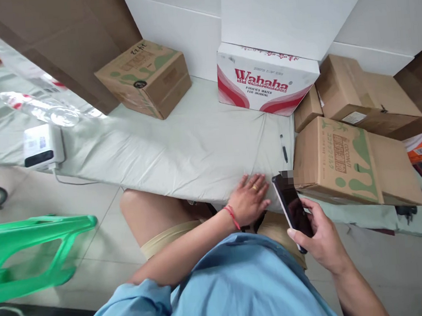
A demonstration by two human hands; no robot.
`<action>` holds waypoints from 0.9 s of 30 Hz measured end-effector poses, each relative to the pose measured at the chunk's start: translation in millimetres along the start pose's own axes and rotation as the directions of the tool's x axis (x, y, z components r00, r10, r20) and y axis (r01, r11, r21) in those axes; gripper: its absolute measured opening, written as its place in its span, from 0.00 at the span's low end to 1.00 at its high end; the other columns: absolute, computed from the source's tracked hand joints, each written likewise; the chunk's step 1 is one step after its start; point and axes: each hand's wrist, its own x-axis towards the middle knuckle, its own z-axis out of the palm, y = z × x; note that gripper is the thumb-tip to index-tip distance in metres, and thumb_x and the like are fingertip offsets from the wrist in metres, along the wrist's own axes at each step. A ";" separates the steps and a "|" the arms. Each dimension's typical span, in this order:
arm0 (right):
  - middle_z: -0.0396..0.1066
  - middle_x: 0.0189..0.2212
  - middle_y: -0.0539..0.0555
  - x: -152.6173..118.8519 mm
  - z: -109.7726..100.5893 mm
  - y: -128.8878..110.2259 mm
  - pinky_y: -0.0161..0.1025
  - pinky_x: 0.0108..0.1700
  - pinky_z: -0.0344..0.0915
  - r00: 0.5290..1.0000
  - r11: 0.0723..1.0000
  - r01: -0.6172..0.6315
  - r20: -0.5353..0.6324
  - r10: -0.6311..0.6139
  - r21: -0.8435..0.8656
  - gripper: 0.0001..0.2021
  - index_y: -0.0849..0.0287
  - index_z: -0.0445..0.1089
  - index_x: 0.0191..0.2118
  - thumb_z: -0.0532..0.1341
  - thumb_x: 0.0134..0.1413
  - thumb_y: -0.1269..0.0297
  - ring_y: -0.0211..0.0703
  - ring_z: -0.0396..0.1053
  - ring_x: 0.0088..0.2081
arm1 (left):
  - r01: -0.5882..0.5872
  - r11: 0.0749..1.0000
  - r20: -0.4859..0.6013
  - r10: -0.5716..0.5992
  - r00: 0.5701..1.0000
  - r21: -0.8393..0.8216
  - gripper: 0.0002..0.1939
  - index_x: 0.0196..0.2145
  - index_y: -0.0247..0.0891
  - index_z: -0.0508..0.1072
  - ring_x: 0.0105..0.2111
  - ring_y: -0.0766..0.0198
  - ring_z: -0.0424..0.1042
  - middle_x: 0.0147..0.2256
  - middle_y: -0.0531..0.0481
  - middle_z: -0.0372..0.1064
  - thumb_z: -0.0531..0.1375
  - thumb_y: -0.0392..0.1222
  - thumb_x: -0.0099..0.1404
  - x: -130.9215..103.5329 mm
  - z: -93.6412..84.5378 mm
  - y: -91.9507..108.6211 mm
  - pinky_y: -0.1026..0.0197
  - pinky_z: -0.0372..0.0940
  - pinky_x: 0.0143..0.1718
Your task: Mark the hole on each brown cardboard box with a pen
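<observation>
In my right hand [317, 235] is a dark smartphone [293, 207], its thumb on one edge and the fingers round the other. The phone is tilted, above the table's front edge. My left hand [250, 198] lies flat, palm down, on the edge of the cloth-covered table [195, 144], fingers stretched out; a ring and a red wrist cord show on it. Beyond the two hands a pen [284, 148] rests on the cloth. Right of the phone stands a brown carton with green print [343, 162], partly blurred out at its near corner.
Along the back stand a white and red Wahaha water box [267, 80], a brown carton [144, 78] and more cartons [366, 92]. Plastic bottles [42, 108] and a white device with a cable [44, 146] are at the left. A green stool [39, 254] is on the floor.
</observation>
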 end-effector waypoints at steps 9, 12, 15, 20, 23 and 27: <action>0.74 0.56 0.73 64.1 48.0 -28.5 0.63 0.59 0.74 0.975 0.918 0.069 -0.168 -0.145 -0.391 0.38 0.64 0.67 0.62 0.70 0.52 0.45 0.70 0.76 0.57 | -0.159 0.987 0.148 0.161 0.976 -0.030 0.38 0.72 0.29 0.68 0.76 0.41 0.59 0.71 0.30 0.66 0.66 0.53 0.72 -14.0 48.7 55.7 0.42 0.51 0.78; 0.73 0.54 0.76 95.4 65.3 -44.3 0.63 0.60 0.72 0.977 0.827 0.046 -0.149 -0.155 -0.560 0.35 0.70 0.67 0.61 0.71 0.54 0.52 0.72 0.75 0.57 | -0.171 0.985 0.164 0.173 0.971 -0.029 0.39 0.71 0.26 0.68 0.75 0.41 0.60 0.69 0.29 0.69 0.67 0.54 0.70 -16.5 46.5 57.7 0.42 0.53 0.77; 0.73 0.52 0.78 116.0 78.7 -55.4 0.60 0.59 0.72 0.977 0.762 0.018 -0.149 -0.150 -0.648 0.31 0.72 0.67 0.58 0.71 0.56 0.55 0.73 0.75 0.56 | -0.187 0.982 0.173 0.189 0.967 -0.028 0.40 0.70 0.25 0.68 0.75 0.41 0.60 0.70 0.28 0.68 0.67 0.52 0.70 -16.7 41.6 58.7 0.43 0.52 0.78; 0.74 0.51 0.80 114.2 87.6 -56.4 0.61 0.51 0.75 0.982 0.736 -0.010 -0.147 -0.121 -0.677 0.30 0.73 0.69 0.58 0.67 0.65 0.49 0.75 0.75 0.54 | -0.194 0.968 0.160 0.220 0.962 -0.161 0.30 0.65 0.25 0.73 0.72 0.41 0.66 0.65 0.29 0.73 0.66 0.44 0.70 -19.9 33.2 58.3 0.43 0.55 0.78; 0.76 0.54 0.78 88.5 73.3 -52.2 0.66 0.57 0.73 0.955 0.739 0.150 -0.096 -0.279 -0.656 0.30 0.69 0.71 0.59 0.66 0.68 0.45 0.76 0.73 0.58 | -0.188 0.954 0.135 0.223 0.965 -0.231 0.24 0.59 0.27 0.78 0.66 0.40 0.73 0.60 0.30 0.78 0.67 0.42 0.69 -21.0 25.5 55.8 0.42 0.61 0.74; 0.80 0.54 0.62 36.9 21.4 -42.2 0.55 0.55 0.75 0.749 0.723 0.415 -0.244 -0.616 -0.552 0.18 0.55 0.74 0.61 0.63 0.72 0.55 0.57 0.78 0.49 | -0.093 0.888 -0.047 0.080 0.996 -0.450 0.11 0.49 0.36 0.80 0.55 0.51 0.80 0.52 0.38 0.82 0.62 0.43 0.74 -20.8 8.0 55.7 0.50 0.73 0.61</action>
